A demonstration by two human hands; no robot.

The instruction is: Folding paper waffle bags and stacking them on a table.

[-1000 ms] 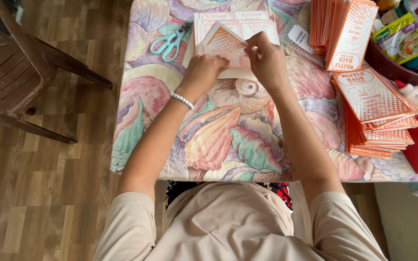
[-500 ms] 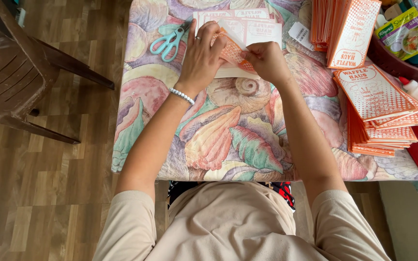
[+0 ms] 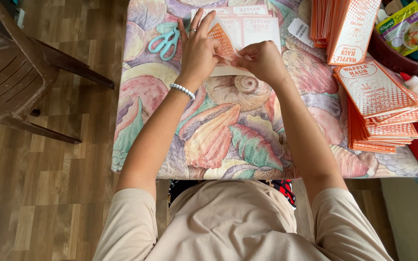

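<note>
Currently both hands on the printed paper sheet [image 3: 247, 36], far side of the table [image 3: 247, 130]. Left hand [image 3: 198, 48] spread flat, fingers wide, pinning the sheet's left part near the scissors [image 3: 166, 41]. Right hand [image 3: 262, 60] closed, pinching the sheet's near edge. Sheet's long axis left-right, just beyond both hands. Stack of orange bags [image 3: 378, 111] well to the sheet's right.

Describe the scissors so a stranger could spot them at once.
Start at the table with the shell-patterned cloth and go to its far left corner. The scissors lie flat there, just beyond the left hand. Their pale turquoise handles stand out; everything else nearby is orange-and-white printed paper.
</note>
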